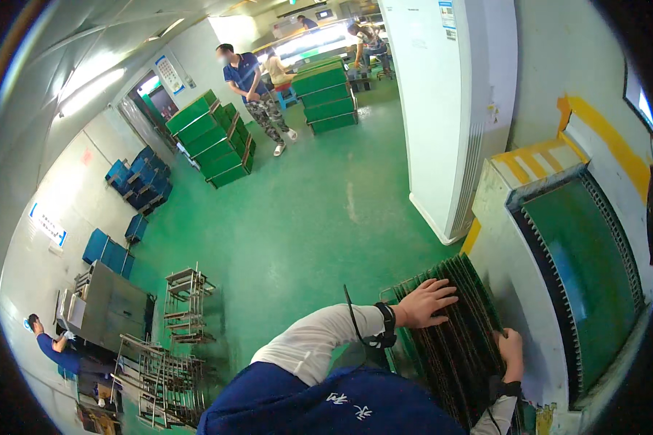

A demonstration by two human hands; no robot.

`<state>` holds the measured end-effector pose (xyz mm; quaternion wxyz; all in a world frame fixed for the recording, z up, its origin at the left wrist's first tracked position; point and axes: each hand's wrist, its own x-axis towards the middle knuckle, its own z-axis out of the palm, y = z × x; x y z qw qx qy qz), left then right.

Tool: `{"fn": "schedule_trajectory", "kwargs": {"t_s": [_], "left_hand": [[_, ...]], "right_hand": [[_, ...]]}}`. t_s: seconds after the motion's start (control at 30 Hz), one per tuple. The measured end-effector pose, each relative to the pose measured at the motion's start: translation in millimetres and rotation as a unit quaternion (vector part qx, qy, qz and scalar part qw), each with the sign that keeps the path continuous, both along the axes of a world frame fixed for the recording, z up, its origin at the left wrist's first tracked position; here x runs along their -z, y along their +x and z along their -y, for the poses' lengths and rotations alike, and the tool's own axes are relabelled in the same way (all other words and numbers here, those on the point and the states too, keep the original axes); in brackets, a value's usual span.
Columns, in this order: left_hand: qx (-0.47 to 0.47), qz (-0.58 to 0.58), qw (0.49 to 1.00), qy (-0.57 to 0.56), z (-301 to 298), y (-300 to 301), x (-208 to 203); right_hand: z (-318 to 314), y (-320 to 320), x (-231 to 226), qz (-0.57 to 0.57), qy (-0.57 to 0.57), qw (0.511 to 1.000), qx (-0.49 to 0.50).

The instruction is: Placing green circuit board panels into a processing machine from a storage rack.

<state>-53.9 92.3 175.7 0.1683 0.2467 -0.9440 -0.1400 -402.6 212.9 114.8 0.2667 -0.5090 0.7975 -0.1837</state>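
Grn flr [326, 232], mtl racks [168, 384], grn stacks [329, 96]

Before you spreads a green floor [297, 232]; a pale wall [58, 174] and grey cabinet [120, 301] stand left, a tall white unit [442, 123] right, a lit tube [93, 92] overhead

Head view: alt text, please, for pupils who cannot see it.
A person's left hand rests on a row of thin boards; the right hand touches their right edge. A machine with toothed tracks stands at right, green stacks across the floor.
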Motion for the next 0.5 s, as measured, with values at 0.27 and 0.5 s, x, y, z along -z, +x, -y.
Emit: {"fn": "schedule_trajectory", "kwargs": {"t_s": [0.27,0.5], "left_hand": [[-0.004,-0.006,1.0,0.007,-2,3,1],[-0.005,-0.009,1.0,0.007,-3,5,-1]], "right_hand": [[-3,14,-19,-0.016,-0.023,1.0,-0.009],[-6,20,-24,-0.005,-0.041,0.999,0.001]]}}
